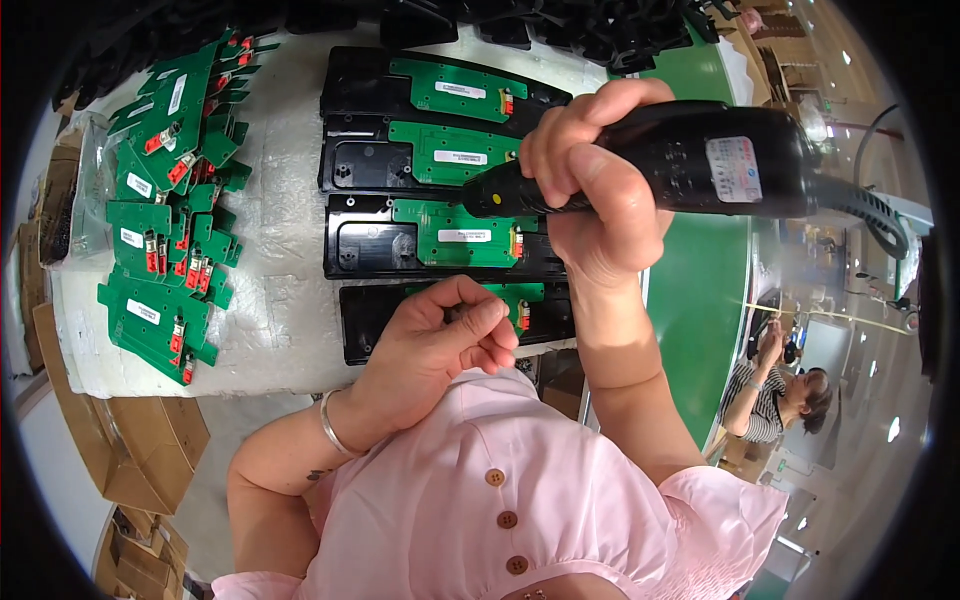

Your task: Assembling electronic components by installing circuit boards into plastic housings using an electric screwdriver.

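My right hand point(600, 185) is wrapped round a black electric screwdriver point(690, 150), held sideways with its cord trailing right. The narrow end points left, over a green circuit board point(430, 215) in a black plastic housing point(370, 240); whether the bit touches is unclear. My left hand point(440, 335) is closed, its fingers curled and thumb against them, just above the nearest housing point(357, 315) in the column. What its fingers hold, if anything, is hidden. Two more housings with boards, an upper one point(355, 85) and one below it point(350, 155), lie farther away.
Several loose green boards point(140, 320) with red-and-white connectors are piled at the left on the pale, plastic-covered work surface point(280, 250). Black parts point(560, 25) crowd the far edge. A cardboard box point(150, 450) stands lower left. Beyond a green surface point(690, 260), another person point(765, 400) sits at right.
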`<action>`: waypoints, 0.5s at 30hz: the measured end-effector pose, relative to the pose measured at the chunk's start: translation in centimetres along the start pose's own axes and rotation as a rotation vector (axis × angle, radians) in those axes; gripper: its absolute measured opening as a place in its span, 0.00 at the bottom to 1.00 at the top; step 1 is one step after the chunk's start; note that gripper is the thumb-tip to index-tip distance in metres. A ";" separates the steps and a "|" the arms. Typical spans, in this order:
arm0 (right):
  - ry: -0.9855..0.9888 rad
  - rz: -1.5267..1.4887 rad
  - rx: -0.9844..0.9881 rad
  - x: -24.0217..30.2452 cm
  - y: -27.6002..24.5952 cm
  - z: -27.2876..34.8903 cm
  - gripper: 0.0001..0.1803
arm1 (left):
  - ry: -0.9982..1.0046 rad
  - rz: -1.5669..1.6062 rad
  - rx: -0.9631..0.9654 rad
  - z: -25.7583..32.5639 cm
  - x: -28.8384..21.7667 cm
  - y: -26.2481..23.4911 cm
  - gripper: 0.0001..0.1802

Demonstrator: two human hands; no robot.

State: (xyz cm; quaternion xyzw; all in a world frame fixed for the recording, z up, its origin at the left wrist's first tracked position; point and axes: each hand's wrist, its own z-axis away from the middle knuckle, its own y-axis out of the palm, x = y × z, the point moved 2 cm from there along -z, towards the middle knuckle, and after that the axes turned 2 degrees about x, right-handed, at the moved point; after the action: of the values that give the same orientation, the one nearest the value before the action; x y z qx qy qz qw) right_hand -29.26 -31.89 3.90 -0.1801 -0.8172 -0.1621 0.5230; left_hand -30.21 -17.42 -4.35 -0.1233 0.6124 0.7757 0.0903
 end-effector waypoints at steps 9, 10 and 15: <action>0.093 0.127 -0.040 -1.6 0.9 0.3 0.10 | 0.022 -0.037 -0.231 0.4 -0.4 0.3 0.12; 0.119 0.107 -0.001 -1.9 0.4 0.3 0.10 | 0.047 -0.115 -0.268 -0.1 -0.3 0.3 0.11; -0.080 -0.060 -0.083 0.4 0.5 -0.6 0.07 | 0.129 0.010 -0.235 0.0 -0.4 -0.8 0.07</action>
State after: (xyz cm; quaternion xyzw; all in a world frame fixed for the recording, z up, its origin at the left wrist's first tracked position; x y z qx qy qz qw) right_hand -28.70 -31.71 4.55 -0.1832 -0.8351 -0.2041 0.4770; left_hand -29.64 -17.27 -4.97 -0.1798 0.5222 0.8330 0.0318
